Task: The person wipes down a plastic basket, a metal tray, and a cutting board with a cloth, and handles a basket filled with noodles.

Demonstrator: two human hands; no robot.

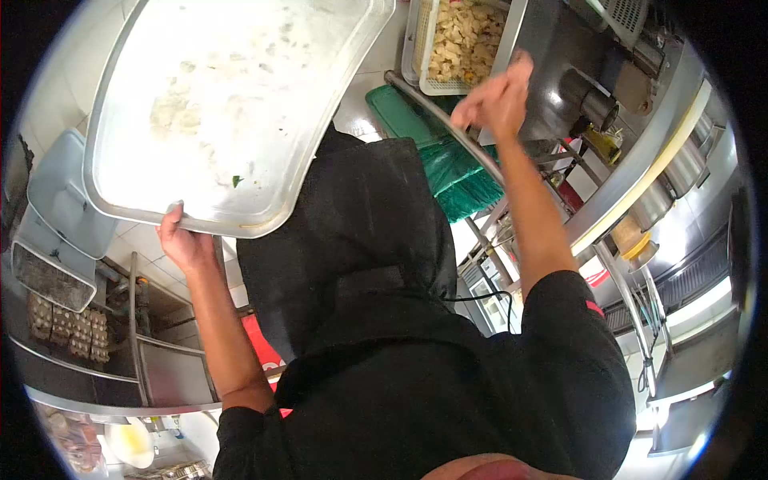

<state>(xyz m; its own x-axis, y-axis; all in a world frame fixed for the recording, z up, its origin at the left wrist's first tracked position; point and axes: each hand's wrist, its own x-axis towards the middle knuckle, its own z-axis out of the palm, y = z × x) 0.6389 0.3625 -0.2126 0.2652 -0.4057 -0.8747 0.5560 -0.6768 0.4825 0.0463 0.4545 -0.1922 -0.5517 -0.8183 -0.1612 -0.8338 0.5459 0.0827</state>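
Observation:
A large pale metal tray, tilted and marked with food residue and a small green leaf scrap, fills the upper left. My left hand grips its lower rim, thumb over the edge. Over at the upper right, my right hand is raised with fingers apart and slightly blurred, touching nothing that I can see. Just above it is a white perforated basket of pale, chopped food pieces.
Green bin with a green bag stands below the basket, beside a metal rail. Grey plastic tubs and egg cartons are at left. Metal pots and a curved counter edge lie at right.

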